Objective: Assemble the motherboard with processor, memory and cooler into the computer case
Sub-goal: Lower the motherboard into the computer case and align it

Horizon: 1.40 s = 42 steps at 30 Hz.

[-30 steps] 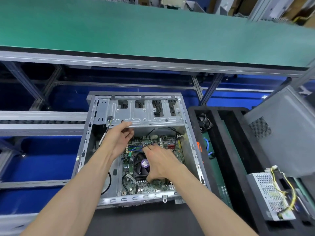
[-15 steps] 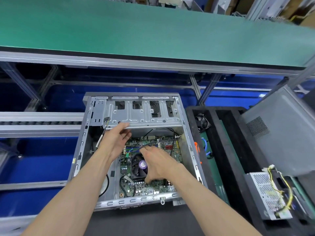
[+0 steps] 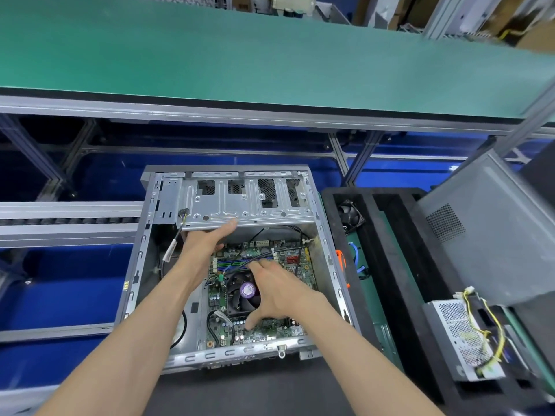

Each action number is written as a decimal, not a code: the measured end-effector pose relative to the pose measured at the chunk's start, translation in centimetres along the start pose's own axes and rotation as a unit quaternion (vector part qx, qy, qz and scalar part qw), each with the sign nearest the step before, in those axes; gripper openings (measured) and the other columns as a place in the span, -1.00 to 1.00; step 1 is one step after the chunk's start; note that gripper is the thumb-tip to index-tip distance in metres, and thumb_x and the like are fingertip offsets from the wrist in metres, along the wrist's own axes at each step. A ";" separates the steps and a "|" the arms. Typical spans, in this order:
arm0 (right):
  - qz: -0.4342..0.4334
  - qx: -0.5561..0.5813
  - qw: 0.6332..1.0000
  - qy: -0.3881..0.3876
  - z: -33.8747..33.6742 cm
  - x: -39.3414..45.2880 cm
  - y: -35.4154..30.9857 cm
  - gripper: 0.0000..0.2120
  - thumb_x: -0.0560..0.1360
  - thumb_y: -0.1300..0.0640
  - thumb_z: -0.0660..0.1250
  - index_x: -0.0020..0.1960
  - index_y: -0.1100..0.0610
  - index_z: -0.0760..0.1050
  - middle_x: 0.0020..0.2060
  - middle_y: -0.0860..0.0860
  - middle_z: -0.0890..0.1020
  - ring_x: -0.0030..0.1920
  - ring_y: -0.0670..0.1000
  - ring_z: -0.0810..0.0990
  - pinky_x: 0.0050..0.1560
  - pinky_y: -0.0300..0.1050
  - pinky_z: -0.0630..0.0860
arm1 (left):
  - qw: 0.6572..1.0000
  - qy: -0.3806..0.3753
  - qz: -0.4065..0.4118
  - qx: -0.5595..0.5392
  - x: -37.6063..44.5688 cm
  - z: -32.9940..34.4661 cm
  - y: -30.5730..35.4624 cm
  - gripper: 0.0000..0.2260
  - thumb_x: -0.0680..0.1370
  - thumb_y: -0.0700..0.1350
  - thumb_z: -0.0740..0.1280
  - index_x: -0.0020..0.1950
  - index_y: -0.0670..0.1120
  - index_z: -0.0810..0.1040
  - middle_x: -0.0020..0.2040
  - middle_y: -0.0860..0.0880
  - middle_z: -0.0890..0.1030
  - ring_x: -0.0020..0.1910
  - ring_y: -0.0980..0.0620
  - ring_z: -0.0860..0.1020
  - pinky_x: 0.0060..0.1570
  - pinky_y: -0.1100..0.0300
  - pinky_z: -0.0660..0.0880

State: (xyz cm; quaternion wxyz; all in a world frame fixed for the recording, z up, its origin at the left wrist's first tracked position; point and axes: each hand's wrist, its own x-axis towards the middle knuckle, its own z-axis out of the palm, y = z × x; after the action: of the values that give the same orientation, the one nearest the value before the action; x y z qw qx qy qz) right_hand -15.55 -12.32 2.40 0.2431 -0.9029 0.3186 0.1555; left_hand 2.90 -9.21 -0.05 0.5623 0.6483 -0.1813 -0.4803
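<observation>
The motherboard [image 3: 261, 292] lies flat on the floor of the open computer case [image 3: 144, 259], its cooler [image 3: 243, 292] fan facing up and memory sticks [image 3: 234, 263] just beyond it. The right hand [image 3: 276, 292] spreads over the cooler, fingers on its far edge and thumb down at its near side on the board, gripping it loosely. The left hand [image 3: 204, 244] is nearly flat, fingers extended, thumb up against the drive bay bracket [image 3: 240, 202], holding nothing. The board looks to be settling into place; it is best nudged by the cooler until the holes meet the standoffs, keeping the black cable [image 3: 264, 255] from being trapped. A power supply [image 3: 462, 340] sits well apart on the right, in a black foam tray [image 3: 390, 265].
</observation>
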 end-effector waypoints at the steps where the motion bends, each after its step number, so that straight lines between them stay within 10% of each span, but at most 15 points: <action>1: 0.019 0.027 0.999 0.001 -0.1 -0.5 0.2 0.09 0.19 -0.20 0.64 0.49 0.20 0.19 0.37 0.14 0.39 0.36 0.16 0.35 0.33 0.11 0.42 | 0.997 -0.017 0.005 0.074 -0.2 0.0 -0.1 -0.15 0.12 0.37 0.59 0.25 -0.11 0.60 0.14 0.02 0.68 0.19 0.00 0.58 0.19 0.07 0.44; 7: 0.183 0.150 0.960 0.152 -0.9 -2.7 2.3 -0.70 0.50 0.21 0.30 0.20 0.31 0.51 0.12 0.19 0.59 0.12 0.15 0.57 0.10 -0.02 0.54 | 0.934 -0.134 0.030 0.329 -0.9 1.0 -0.1 -0.56 0.15 0.33 0.51 0.00 0.30 0.65 0.08 0.16 0.64 0.09 0.13 0.58 0.13 0.11 0.48; 16: 0.251 0.239 0.937 0.047 -1.3 -1.4 2.6 -0.59 0.61 0.20 0.15 0.42 0.30 0.33 0.36 0.23 0.42 0.19 0.15 0.50 0.15 0.00 0.49 | 0.900 -0.077 0.113 0.415 -1.4 1.5 -1.1 -0.91 0.42 0.09 0.52 -0.22 0.15 0.65 -0.33 0.14 0.67 -0.41 0.08 0.55 -0.39 0.28 0.41; 20: 0.245 0.269 0.924 0.115 -0.8 -1.1 2.7 -0.60 0.55 0.31 0.22 0.38 0.34 0.40 0.36 0.25 0.43 0.16 0.16 0.54 0.08 0.13 0.59 | 0.899 -0.068 0.172 0.396 -1.8 1.6 -0.7 -0.91 0.45 0.05 0.53 -0.21 0.17 0.64 -0.31 0.25 0.63 -0.28 0.25 0.55 -0.28 0.31 0.37; 25: 0.190 0.441 0.844 0.237 -0.7 -1.3 2.9 -0.67 0.48 0.27 0.42 0.24 0.13 0.56 0.09 0.02 0.61 0.11 0.01 0.59 0.03 -0.17 0.53 | 0.912 -0.066 0.199 0.353 -2.2 1.9 -0.5 -0.86 0.41 0.06 0.55 -0.10 0.20 0.63 -0.30 0.15 0.61 -0.33 0.24 0.48 -0.25 0.29 0.37; 31: 0.129 0.608 0.749 0.230 -1.0 -1.7 2.5 -0.70 0.46 0.34 0.46 0.17 0.23 0.54 -0.01 0.15 0.66 -0.09 0.05 0.72 -0.07 -0.15 0.64 | 0.890 -0.073 0.165 0.419 -2.8 3.0 0.2 -0.30 0.25 0.44 0.46 0.29 0.13 0.59 -0.18 0.13 0.65 -0.08 0.15 0.59 -0.02 0.15 0.54; 35: 0.085 0.574 0.796 0.171 -1.2 -1.7 2.3 -0.68 0.50 0.43 0.27 0.15 0.12 0.56 -0.01 -0.03 0.73 0.04 -0.06 0.68 0.04 -0.14 0.63 | 0.878 -0.097 0.149 0.445 -2.6 2.9 0.5 -0.22 0.14 0.45 0.46 0.27 0.09 0.62 -0.05 0.07 0.71 0.02 0.08 0.62 0.12 0.02 0.55; 42: 0.137 0.459 0.854 0.201 -0.7 -1.3 2.5 -0.74 0.50 0.35 0.29 0.08 0.07 0.56 -0.06 -0.05 0.71 0.01 -0.04 0.66 0.07 -0.02 0.62 | 0.793 -0.024 0.172 0.584 -1.9 1.4 0.0 -0.82 0.58 0.05 0.31 0.11 0.03 0.59 0.02 -0.06 0.67 0.04 -0.17 0.59 0.02 0.00 0.51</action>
State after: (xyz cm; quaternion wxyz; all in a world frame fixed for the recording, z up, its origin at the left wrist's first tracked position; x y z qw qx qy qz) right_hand -18.07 -13.72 2.67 0.5370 -0.6474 0.5161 -0.1618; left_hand 0.87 -8.50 0.91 0.1450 0.8001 -0.5490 -0.1937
